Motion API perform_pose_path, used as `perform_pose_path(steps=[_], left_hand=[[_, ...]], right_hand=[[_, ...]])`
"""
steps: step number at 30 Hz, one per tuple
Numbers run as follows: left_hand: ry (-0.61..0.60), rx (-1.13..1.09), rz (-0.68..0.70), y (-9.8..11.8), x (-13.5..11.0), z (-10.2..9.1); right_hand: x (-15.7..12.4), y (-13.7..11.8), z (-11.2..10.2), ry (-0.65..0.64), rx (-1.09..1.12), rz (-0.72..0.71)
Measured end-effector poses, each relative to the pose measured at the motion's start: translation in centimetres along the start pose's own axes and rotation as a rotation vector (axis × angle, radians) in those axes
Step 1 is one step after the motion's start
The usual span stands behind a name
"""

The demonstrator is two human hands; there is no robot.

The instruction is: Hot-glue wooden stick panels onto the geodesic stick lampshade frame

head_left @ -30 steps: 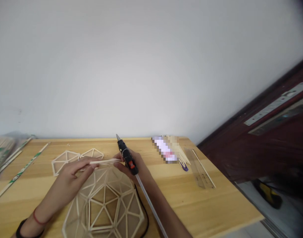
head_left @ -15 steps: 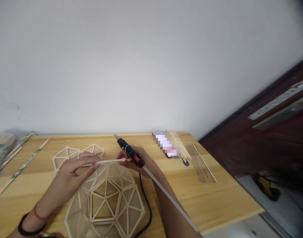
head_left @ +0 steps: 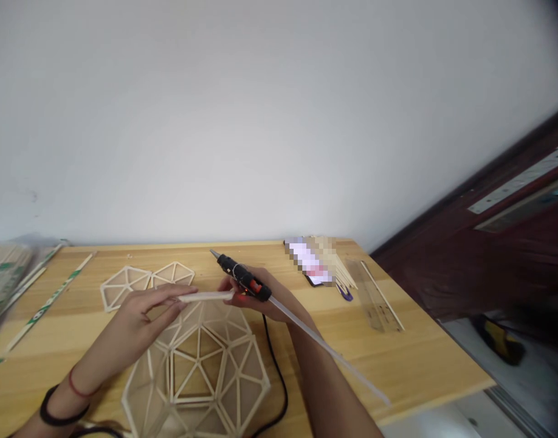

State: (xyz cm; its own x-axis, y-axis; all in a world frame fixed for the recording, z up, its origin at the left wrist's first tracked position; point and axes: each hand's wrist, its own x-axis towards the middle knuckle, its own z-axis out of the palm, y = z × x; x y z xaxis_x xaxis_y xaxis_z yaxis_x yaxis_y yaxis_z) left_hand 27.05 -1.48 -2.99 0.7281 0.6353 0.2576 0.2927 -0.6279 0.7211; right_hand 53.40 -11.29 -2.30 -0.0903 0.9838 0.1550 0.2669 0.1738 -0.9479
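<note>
Glue gun [head_left: 243, 277]: black body, orange-red patch, grey nozzle. Glue stick [head_left: 324, 345]: milky translucent. Held stick piece [head_left: 206, 297] whitish cream; stick lattice [head_left: 198, 361] pale cream, triangle pattern. Tabletop [head_left: 352, 380]: honey-yellow, streaky grain. Bracelet [head_left: 75, 389] red, wristband [head_left: 51, 418] black. Clip [head_left: 346, 295] purple. Door [head_left: 534, 255] dark maroon.

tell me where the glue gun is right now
In the head view, the glue gun is in the right hand, just left of the picture's middle, with the phone farther right.

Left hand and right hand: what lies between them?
In the head view, a pale thin strip bridges the gap from the left hand to the right hand, which also holds the glue gun.
</note>
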Motion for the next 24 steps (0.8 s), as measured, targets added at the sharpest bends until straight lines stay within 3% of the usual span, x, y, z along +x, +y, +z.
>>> perform_pose_path(steps=[5,11,24], left_hand=[[-0.023,0.000,0.006,0.62,0.21,-0.27],[-0.039,0.013,0.029,0.62,0.19,-0.35],[-0.114,0.048,0.064,0.77,0.26,-0.64]], right_hand=[[-0.09,0.18,0.01,0.017,0.107,0.023],[-0.12,0.25,-0.29,-0.028,0.018,0.016],[-0.28,0.13,-0.59,-0.042,0.088,0.040]])
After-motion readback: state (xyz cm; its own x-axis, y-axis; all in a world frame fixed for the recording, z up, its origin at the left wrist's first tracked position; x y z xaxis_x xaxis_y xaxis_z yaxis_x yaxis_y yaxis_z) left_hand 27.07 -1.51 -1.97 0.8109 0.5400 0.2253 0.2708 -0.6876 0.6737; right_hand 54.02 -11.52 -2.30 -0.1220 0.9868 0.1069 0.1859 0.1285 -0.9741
